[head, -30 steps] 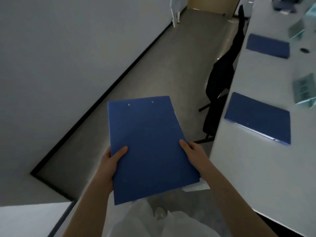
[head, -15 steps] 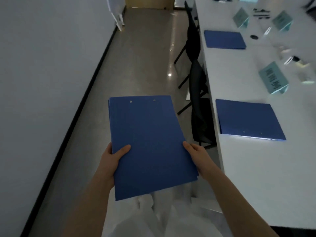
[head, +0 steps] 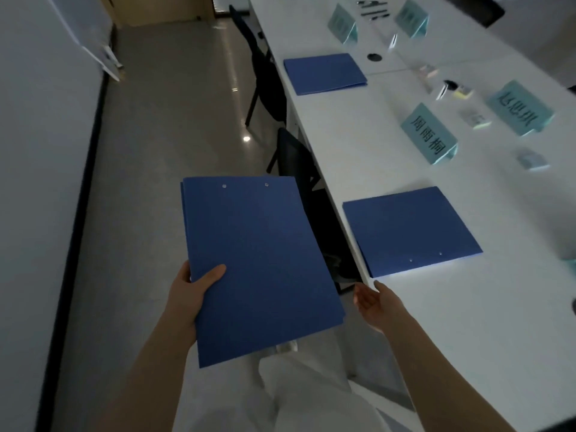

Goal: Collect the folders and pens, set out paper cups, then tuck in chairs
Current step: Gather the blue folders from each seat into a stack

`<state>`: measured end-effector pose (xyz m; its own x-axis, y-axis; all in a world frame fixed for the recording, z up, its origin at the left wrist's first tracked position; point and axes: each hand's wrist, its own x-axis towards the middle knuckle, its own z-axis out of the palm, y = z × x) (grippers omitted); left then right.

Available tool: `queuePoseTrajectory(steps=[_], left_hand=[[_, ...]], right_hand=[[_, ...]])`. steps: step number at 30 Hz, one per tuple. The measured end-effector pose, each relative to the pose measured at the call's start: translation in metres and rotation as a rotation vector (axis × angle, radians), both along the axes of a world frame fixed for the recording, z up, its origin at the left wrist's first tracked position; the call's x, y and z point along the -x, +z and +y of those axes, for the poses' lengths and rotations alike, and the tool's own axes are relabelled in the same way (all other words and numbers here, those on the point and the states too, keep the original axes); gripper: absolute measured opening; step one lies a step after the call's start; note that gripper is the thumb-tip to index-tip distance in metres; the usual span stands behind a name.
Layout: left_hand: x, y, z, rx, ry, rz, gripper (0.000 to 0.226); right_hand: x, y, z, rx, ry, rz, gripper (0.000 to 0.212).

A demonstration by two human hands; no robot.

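Since half a second ago the right hand (head: pixel 378 307) has let go of the held folder (head: pixel 258 263) and now hangs just off its right edge, palm turned inward, fingers relaxed and apart, holding nothing, close to the near edge of the table (head: pixel 467 322). Only the left hand (head: pixel 190 294) carries the folder now, thumb on top near the lower left corner and the other fingers hidden beneath, clamped on it. That folder sits at the centre of view over the floor, with two rivets near its far edge; a second edge shows along its left side, so it may be more than one.

At 3 o'clock a near folder (head: pixel 411 230) lies flat on the table, just beyond the right hand's fingertips and not touched. At 1 o'clock a far folder (head: pixel 325 73) lies flat farther along the same table edge. Pens (head: pixel 374 9) lie at the far end, toward 1 o'clock, small and blurred. Teal name cards (head: pixel 428 134) stand between the folders and the table's far side. Two dark chairs (head: pixel 299 163) stand along the table's left edge, toward 12 o'clock.
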<state>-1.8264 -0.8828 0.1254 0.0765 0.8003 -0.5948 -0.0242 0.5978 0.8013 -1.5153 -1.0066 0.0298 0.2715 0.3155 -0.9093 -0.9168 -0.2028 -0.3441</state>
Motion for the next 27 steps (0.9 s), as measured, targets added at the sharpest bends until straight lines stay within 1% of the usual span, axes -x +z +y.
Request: queuePoseTrajectory(steps=[3,7,9,12,13,15,16,19,21,23,25,27], left_hand=[[-0.021,0.002,0.034,-0.012,-0.035,0.052,0.051],[-0.049,-0.001,0.070,-0.011,-0.058,0.068,0.049],[-0.060,-0.002,0.082,-0.002,-0.059,0.077,0.047],[-0.073,-0.006,0.097,0.024,-0.069,0.086,0.048],[-0.076,-0.008,0.101,0.030,-0.074,0.091,0.049],[-0.082,-0.011,0.108,0.037,-0.095,0.102,0.048],[-0.084,-0.011,0.110,0.040,-0.105,0.102,0.047],[-0.088,-0.014,0.117,0.052,-0.130,0.103,0.047],[-0.087,-0.014,0.121,0.059,-0.151,0.107,0.047],[-0.086,-0.015,0.126,0.064,-0.173,0.113,0.047],[-0.084,-0.014,0.131,0.058,-0.189,0.116,0.047],[-0.080,-0.013,0.137,0.044,-0.206,0.117,0.047]], right_hand=[[-0.023,-0.016,0.016,0.056,-0.083,0.086,0.051],[-0.045,-0.036,0.033,0.115,-0.123,0.173,0.067],[-0.049,-0.044,0.037,0.138,-0.146,0.222,0.071],[-0.048,-0.050,0.042,0.122,-0.065,0.157,0.065],[-0.045,-0.049,0.042,0.144,-0.040,0.132,0.060],[-0.042,-0.049,0.042,0.212,-0.059,0.111,0.047],[-0.039,-0.049,0.040,0.232,-0.040,0.103,0.044],[-0.027,-0.052,0.029,0.228,-0.001,0.143,0.052],[-0.021,-0.058,0.021,0.191,-0.069,0.182,0.047],[-0.018,-0.058,0.019,0.106,-0.207,0.187,0.040],[-0.015,-0.055,0.020,0.042,-0.300,0.151,0.035],[-0.010,-0.050,0.022,0.006,-0.333,0.124,0.035]])
